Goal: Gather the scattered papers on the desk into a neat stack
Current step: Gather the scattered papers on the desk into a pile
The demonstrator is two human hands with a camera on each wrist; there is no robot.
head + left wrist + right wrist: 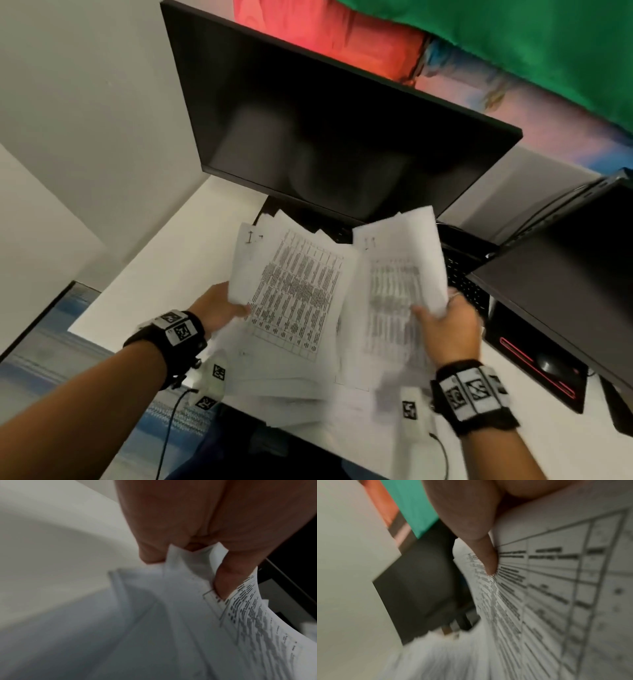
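Several white sheets printed with tables are lifted above the white desk (164, 274) in front of the monitor. My left hand (222, 308) pinches the left edge of one bundle of papers (291, 291), thumb on top; the left wrist view shows the thumb (223, 580) pressing the printed sheet (248, 615). My right hand (445, 322) grips the lower right part of a second bundle (397, 274), thumb on the page; the right wrist view shows that thumb (488, 561) on the table print (556, 588). More sheets (301, 380) lie loosely fanned underneath, blurred.
A large dark monitor (325, 137) stands just behind the papers. A second dark screen (565, 291) is at the right, over a black keyboard (462, 274) and a mouse (548, 365) on a black pad with red trim. The desk's front edge lies under my wrists.
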